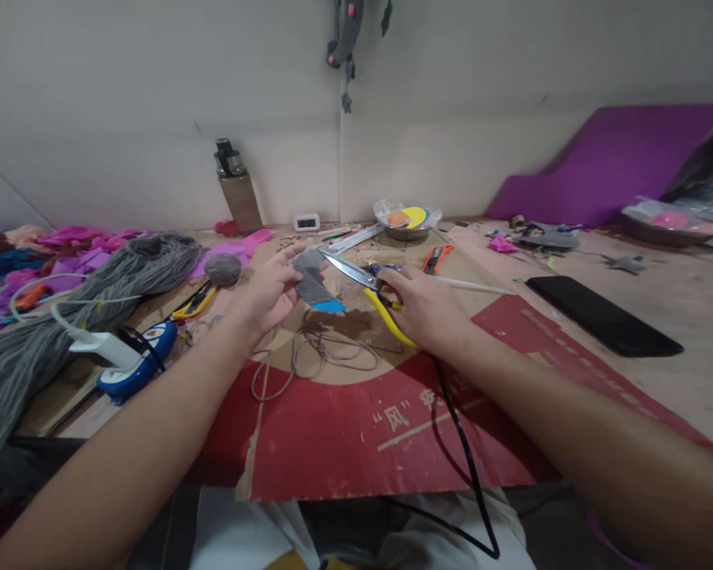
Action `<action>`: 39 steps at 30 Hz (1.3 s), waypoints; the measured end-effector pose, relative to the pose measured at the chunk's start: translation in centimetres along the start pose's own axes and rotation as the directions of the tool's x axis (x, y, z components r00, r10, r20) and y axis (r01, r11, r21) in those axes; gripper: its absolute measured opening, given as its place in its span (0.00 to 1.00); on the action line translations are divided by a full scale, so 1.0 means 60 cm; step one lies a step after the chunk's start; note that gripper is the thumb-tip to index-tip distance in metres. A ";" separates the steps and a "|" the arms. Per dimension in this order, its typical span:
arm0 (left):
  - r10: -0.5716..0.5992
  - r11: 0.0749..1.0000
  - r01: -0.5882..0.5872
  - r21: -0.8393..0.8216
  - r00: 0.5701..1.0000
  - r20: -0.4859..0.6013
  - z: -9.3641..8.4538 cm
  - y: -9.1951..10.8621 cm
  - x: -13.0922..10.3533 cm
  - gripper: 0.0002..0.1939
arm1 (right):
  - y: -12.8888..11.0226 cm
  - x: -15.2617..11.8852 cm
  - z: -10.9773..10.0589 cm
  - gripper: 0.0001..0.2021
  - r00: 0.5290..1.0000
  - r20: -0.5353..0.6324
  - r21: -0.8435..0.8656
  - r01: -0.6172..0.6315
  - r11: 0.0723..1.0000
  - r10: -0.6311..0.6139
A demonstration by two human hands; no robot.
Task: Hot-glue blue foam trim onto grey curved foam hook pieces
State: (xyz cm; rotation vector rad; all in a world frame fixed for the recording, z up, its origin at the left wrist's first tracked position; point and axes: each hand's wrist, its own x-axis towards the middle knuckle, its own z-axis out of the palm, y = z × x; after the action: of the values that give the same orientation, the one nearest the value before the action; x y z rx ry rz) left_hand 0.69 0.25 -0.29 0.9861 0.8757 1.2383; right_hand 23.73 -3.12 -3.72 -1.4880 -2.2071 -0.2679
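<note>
My left hand [277, 286] pinches a small curved piece of grey felt [310, 279] by its left side. Along the lower edge of the felt shows a bright blue patch [330, 305]. In my right hand [419, 305] is a pair of scissors [387, 315] with yellow handles. Their metal blades point left, with the tips at the upper right edge of the felt; whether they touch it I cannot tell. Loose loops of thin grey cord [321, 352] lie on the cardboard below the felt.
Red-printed cardboard [333, 443] covers the table front. At left are grey yarn [124, 277], a yarn ball [223, 270], a yellow cutter [196, 302] and a blue power strip [154, 348]. A black phone [603, 314] lies right; an orange cutter [436, 259] and a bowl [407, 233] stand behind.
</note>
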 end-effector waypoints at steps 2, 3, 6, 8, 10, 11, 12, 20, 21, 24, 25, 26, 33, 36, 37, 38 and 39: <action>0.012 1.000 -0.012 0.021 1.000 0.014 0.003 -0.001 -0.002 0.38 | 0.000 0.002 -0.001 0.13 1.000 0.008 0.006 -0.028 1.000 0.028; 0.017 0.999 -0.018 0.031 1.000 0.019 0.003 -0.001 -0.003 0.38 | 0.000 0.003 -0.001 0.13 0.999 0.018 0.004 -0.034 0.999 0.034; 0.032 0.998 -0.033 0.060 0.999 0.026 0.003 -0.003 -0.003 0.36 | -0.001 0.004 -0.001 0.16 0.998 0.042 -0.013 -0.035 0.999 0.036; 0.038 0.997 -0.040 0.066 0.999 0.033 0.003 -0.004 -0.003 0.36 | -0.002 0.004 0.000 0.17 0.998 0.052 -0.032 -0.036 0.999 0.038; 0.035 0.997 -0.038 0.066 0.998 0.047 0.003 -0.005 -0.004 0.35 | -0.002 0.003 0.001 0.17 0.997 0.061 -0.053 -0.038 0.998 0.041; 0.031 0.997 -0.034 0.064 0.998 0.054 0.003 -0.005 -0.004 0.35 | -0.002 0.003 0.001 0.17 0.997 0.065 -0.065 -0.036 0.997 0.040; 0.027 0.998 -0.031 0.063 0.998 0.062 0.004 -0.005 -0.005 0.35 | -0.002 0.003 0.001 0.17 0.997 0.071 -0.077 -0.030 0.997 0.035; 0.004 0.999 -0.008 0.044 0.997 0.081 0.002 -0.003 -0.006 0.33 | -0.004 0.005 -0.005 0.16 0.993 0.114 -0.143 0.019 0.990 -0.002; 0.005 0.999 -0.008 0.037 0.997 0.082 0.000 -0.004 -0.005 0.32 | -0.004 0.005 -0.006 0.16 0.993 0.117 -0.147 0.021 0.989 -0.003; 0.003 1.000 -0.005 0.024 0.997 0.082 -0.007 -0.007 -0.001 0.31 | -0.003 0.006 -0.007 0.16 0.994 0.112 -0.168 0.035 0.985 -0.016; 0.001 1.000 -0.003 0.023 0.996 0.085 -0.009 -0.008 0.000 0.31 | -0.002 0.006 -0.007 0.16 0.994 0.103 -0.179 0.040 0.983 -0.022; -0.004 1.000 0.002 0.024 0.996 0.091 -0.011 -0.008 0.002 0.30 | -0.001 0.006 -0.007 0.15 0.996 0.087 -0.188 0.043 0.981 -0.027; 0.025 0.999 -0.027 0.021 0.997 0.073 -0.012 -0.005 0.007 0.33 | 0.012 0.006 0.001 0.12 0.999 -0.044 0.058 -0.005 0.998 0.008; 0.064 0.997 -0.065 0.030 0.997 0.033 -0.015 -0.005 0.011 0.32 | 0.019 0.008 -0.004 0.11 0.993 -0.096 0.205 -0.044 0.978 0.065; 0.072 0.997 -0.072 0.034 0.997 0.020 -0.017 -0.005 0.013 0.31 | 0.022 0.009 -0.007 0.12 0.991 -0.105 0.236 -0.051 0.970 0.077; 0.077 0.996 -0.077 0.035 0.997 0.011 -0.019 -0.006 0.015 0.29 | 0.025 0.008 -0.011 0.12 0.991 -0.105 0.257 -0.059 0.964 0.089; 0.077 0.996 -0.077 0.034 0.997 0.004 -0.021 -0.007 0.017 0.27 | 0.029 0.007 -0.015 0.13 0.990 -0.094 0.268 -0.073 0.961 0.101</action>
State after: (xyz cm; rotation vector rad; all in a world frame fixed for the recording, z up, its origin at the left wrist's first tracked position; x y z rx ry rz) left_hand -0.23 1.38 -1.13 1.0565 0.8661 1.2906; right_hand 25.40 -2.46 -2.90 -1.3854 -1.9977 -0.0209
